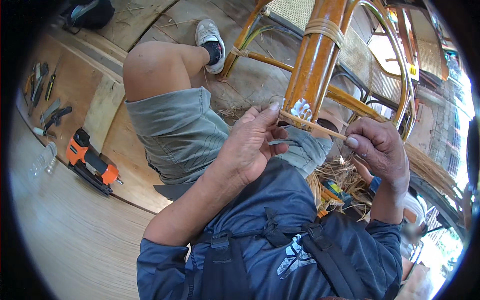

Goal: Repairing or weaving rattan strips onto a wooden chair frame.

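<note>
A narrow, tan rattan strip (325, 131) is stretched between my hands across the near end of a bundle of glossy brown rattan poles (311, 67). My left hand (252, 142) pinches the strip with thumb and forefinger at the bundle's left edge, its other fingers loosely curled. On the right, my right hand (377, 147) grips the strip's other part between thumb and bent fingers. White glue (301, 108) is smeared on the poles just above the strip. Farther up, a wrapped rattan binding (325, 32) circles the same bundle, which belongs to a rattan furniture frame.
An orange and black nail gun (90, 161) lies at left, beside a clear plastic bottle (44, 159). Several hand tools, including a screwdriver (50, 87), lie beyond. Loose rattan strands (425, 165) are at right. Woven cane panels (367, 70) stand behind. Another person (414, 207) is at far right.
</note>
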Demonstrator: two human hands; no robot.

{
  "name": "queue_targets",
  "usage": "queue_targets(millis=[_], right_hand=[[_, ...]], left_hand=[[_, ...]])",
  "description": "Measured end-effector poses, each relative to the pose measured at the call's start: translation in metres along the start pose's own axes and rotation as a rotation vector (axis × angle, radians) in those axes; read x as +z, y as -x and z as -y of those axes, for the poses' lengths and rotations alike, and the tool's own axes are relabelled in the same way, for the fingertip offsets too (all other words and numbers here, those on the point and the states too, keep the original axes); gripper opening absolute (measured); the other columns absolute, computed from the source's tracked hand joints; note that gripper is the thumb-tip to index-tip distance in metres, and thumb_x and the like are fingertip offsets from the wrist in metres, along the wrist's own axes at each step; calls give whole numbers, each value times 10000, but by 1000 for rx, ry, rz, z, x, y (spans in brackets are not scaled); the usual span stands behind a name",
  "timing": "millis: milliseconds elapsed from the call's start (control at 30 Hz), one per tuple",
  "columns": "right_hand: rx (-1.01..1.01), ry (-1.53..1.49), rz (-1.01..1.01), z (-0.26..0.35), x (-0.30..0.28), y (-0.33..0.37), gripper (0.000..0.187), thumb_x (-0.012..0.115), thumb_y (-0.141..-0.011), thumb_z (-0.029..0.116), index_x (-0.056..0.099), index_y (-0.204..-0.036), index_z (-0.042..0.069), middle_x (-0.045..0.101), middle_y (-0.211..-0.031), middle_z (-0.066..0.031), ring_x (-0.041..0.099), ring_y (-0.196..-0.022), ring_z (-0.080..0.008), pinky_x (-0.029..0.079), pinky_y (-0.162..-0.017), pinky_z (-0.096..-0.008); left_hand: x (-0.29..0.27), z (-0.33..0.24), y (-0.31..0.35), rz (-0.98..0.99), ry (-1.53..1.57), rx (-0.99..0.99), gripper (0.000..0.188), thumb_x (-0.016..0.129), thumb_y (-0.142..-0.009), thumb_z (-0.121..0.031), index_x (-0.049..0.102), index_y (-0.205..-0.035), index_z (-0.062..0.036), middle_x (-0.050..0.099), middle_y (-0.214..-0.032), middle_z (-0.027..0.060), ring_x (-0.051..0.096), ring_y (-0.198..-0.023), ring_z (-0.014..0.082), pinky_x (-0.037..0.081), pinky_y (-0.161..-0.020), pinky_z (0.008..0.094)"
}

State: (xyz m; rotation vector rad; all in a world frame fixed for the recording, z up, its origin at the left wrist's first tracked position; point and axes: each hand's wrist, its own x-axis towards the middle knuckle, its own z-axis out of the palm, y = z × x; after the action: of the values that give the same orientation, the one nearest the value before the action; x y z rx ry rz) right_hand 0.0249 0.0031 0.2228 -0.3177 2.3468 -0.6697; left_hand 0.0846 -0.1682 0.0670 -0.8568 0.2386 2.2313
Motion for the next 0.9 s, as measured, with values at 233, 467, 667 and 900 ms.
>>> queue_targets(millis=[233, 467, 667, 900], right_hand=[[-91, -138, 25, -34, -9, 10, 217, 573, -844, 213, 583, -794, 2, 497, -617, -65, 462, -543, -152, 364, -502, -283], [-265, -187, -89, -109, 14, 10, 249, 548, -854, 233, 574, -792, -6, 505, -607, -83, 476, -538, -159, 392, -520, -293], [-261, -477, -116, -132, 48, -9, 254, 544, -830, 220, 557, -751, -21, 448, -553, -97, 437, -525, -171, 370, -519, -330], [-336, -499, -182, -143, 60, -6, 252, 559, -854, 229, 553, -801, -18, 456, -572, -33, 406, -528, -96, 358, -489, -272]], left_hand=[[8, -6, 3, 22, -124, -14, 376, 506, -885, -355, 510, -1126, -67, 586, -1021, 67, 554, -905, 200, 461, -688, 317], [11, -5, 7, -25, -134, 79, 348, 495, -887, -307, 524, -1100, -33, 599, -1005, 122, 579, -932, 256, 488, -754, 384], [11, -5, 3, -5, -131, 112, 322, 550, -839, -275, 554, -1062, -43, 602, -988, 99, 554, -908, 218, 458, -764, 383], [11, 1, 0, 94, -142, 124, 318, 565, -837, -219, 509, -1093, -40, 591, -1030, 106, 561, -943, 217, 423, -814, 406]])
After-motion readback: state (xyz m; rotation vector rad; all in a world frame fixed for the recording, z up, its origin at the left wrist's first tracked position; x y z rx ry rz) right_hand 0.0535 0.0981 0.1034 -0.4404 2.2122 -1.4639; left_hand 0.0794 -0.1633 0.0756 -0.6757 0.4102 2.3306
